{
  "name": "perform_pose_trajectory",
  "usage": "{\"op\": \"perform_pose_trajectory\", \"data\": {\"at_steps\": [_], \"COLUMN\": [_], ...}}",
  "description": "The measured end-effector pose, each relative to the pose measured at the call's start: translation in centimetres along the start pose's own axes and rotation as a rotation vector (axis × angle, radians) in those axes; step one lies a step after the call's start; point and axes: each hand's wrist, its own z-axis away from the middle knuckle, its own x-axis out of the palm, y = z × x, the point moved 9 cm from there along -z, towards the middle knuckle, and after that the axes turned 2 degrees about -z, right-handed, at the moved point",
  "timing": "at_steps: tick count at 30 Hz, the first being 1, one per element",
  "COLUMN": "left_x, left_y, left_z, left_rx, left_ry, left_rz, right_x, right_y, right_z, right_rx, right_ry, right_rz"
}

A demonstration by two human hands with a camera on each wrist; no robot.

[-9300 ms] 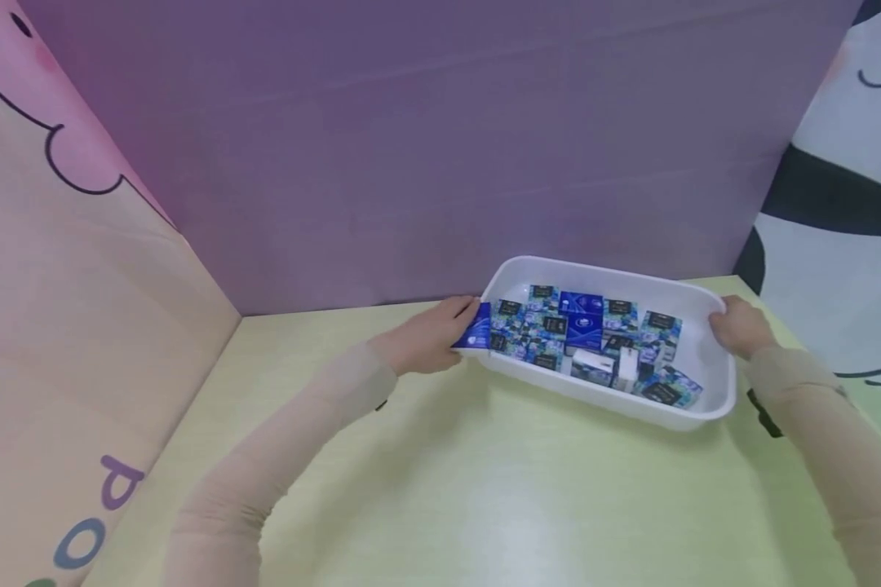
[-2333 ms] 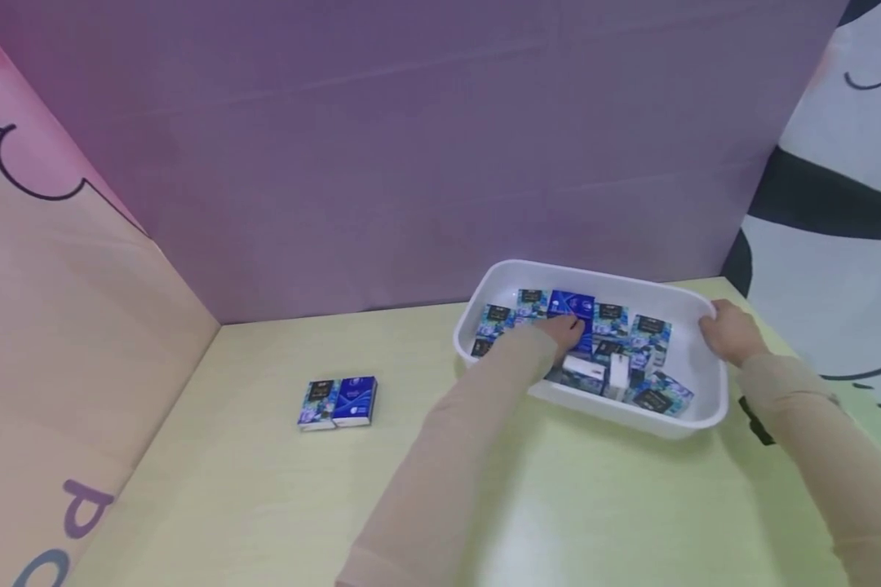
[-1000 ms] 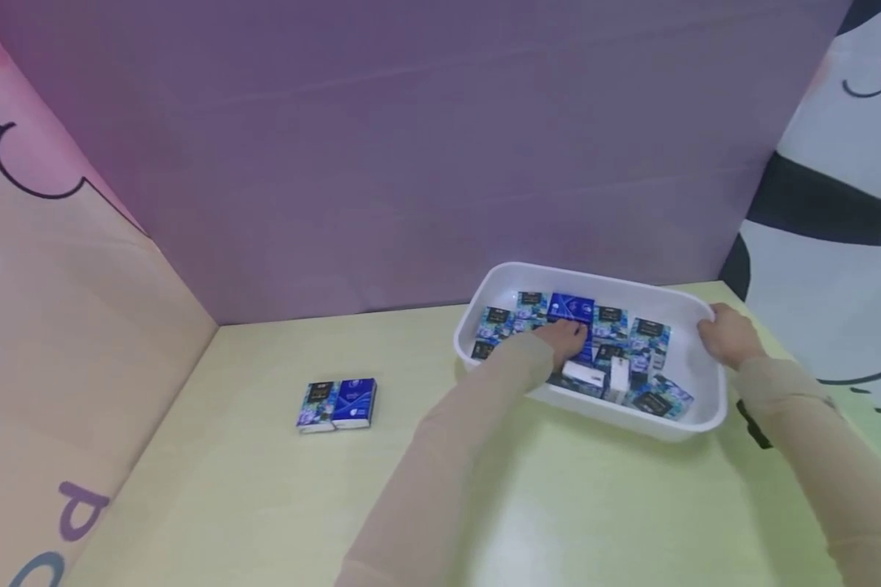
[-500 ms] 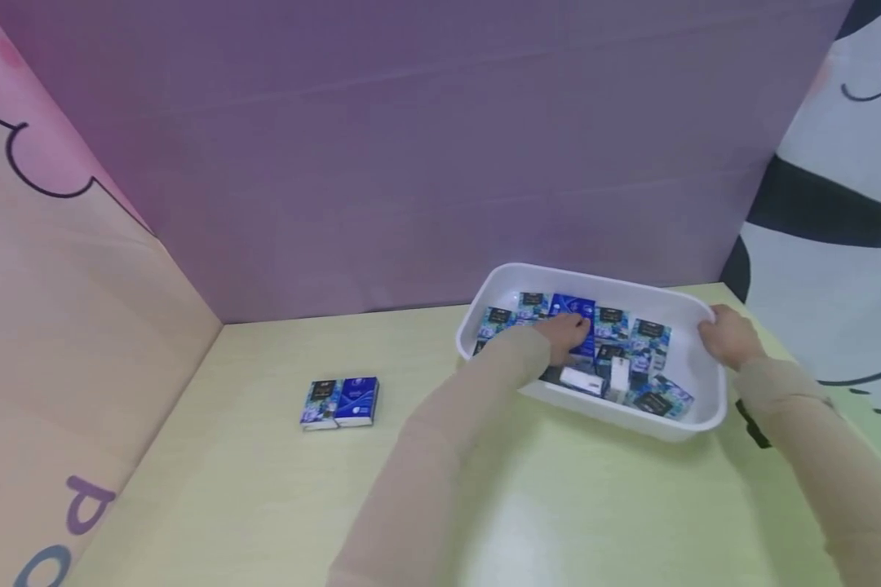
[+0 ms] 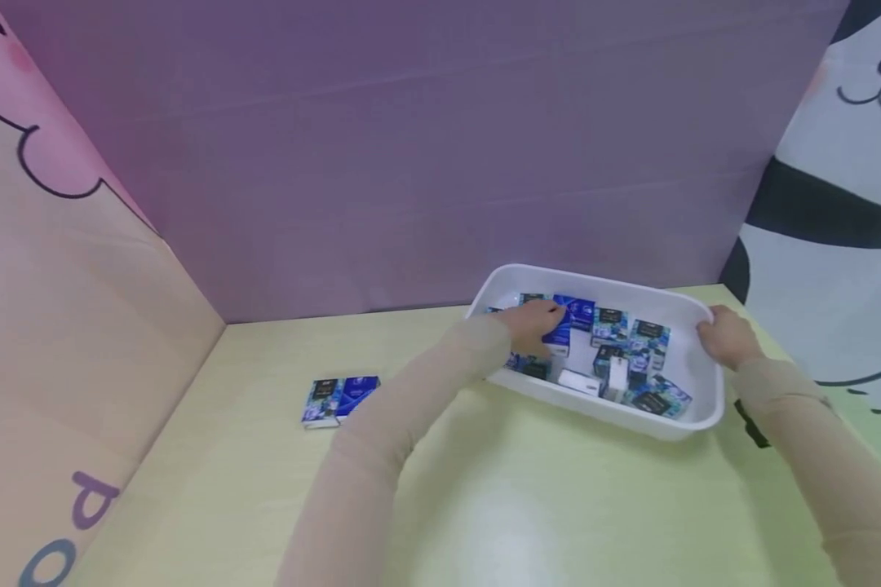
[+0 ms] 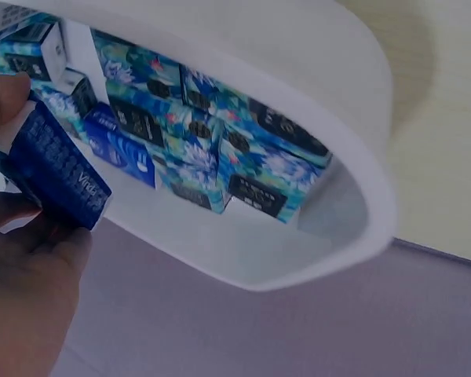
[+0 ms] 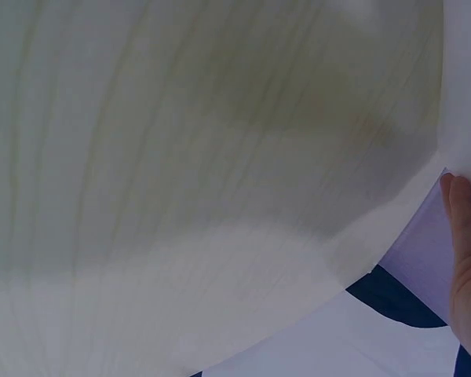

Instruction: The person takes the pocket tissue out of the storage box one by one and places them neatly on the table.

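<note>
My left hand (image 5: 530, 328) pinches a dark blue tissue pack (image 6: 59, 169) between thumb and fingers over the white tray (image 5: 635, 417). In the left wrist view the pack is tilted, with part of the word "Vinda" readable. Several flower-printed tissue packs (image 5: 649, 336) lie inside the tray, along with another blue pack (image 5: 583, 313). My right hand (image 5: 730, 338) grips the tray's right rim. The right wrist view catches only part of that hand (image 7: 467, 259) at its edge, against the tray.
On the pale wooden table (image 5: 484, 497), left of the tray, a flowered tissue pack (image 5: 323, 403) and a blue one (image 5: 356, 393) lie side by side; my left sleeve partly covers the blue one. A purple backdrop (image 5: 411, 179) rises behind. Printed panels (image 5: 51, 310) flank the table.
My left hand has drawn the blue tissue pack leftward from its spot, baring white tray floor there. The two packs set on the table appeared after the earliest frame. My right hand keeps its hold.
</note>
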Motion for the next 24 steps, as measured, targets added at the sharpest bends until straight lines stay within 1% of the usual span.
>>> {"op": "perform_pose_trajectory", "data": {"at_steps": [2, 5, 9, 11, 13, 16, 19, 22, 24], "left_x": [-0.7, -1.3, -1.4, -1.4, -1.4, -1.2, -0.7, -0.1, 0.0], "left_y": [-0.4, -0.9, -1.3, -1.6, -1.9, -2.6, -3.5, -4.6, -5.2], "left_z": [1.2, 3.1, 5.6, 6.9, 8.2, 10.2, 11.9, 13.4, 14.3], "left_rx": [0.016, 0.044, 0.085, 0.100, 0.103, 0.088, 0.058, 0.035, 0.025], "left_ry": [0.026, 0.065, 0.098, 0.123, 0.147, 0.180, 0.183, 0.190, 0.212], "left_rz": [-0.009, -0.046, -0.110, -0.127, -0.128, -0.120, -0.091, -0.033, 0.007], "right_x": [0.0, 0.0, 0.0, 0.0, 0.0, 0.0, 0.0, 0.0, 0.0], "right_y": [0.0, 0.0, 0.1, 0.0, 0.0, -0.1, -0.1, 0.0, 0.2], "right_z": [0.1, 0.1, 0.1, 0.1, 0.1, 0.1, 0.1, 0.0, -0.1], "right_rx": [0.001, -0.004, -0.012, -0.016, -0.019, -0.022, -0.023, -0.023, -0.023], "right_ry": [-0.005, -0.012, -0.010, -0.006, -0.005, -0.004, -0.010, -0.011, -0.003], "right_rz": [-0.002, -0.002, 0.000, 0.000, -0.001, 0.001, 0.002, 0.003, 0.009]}}
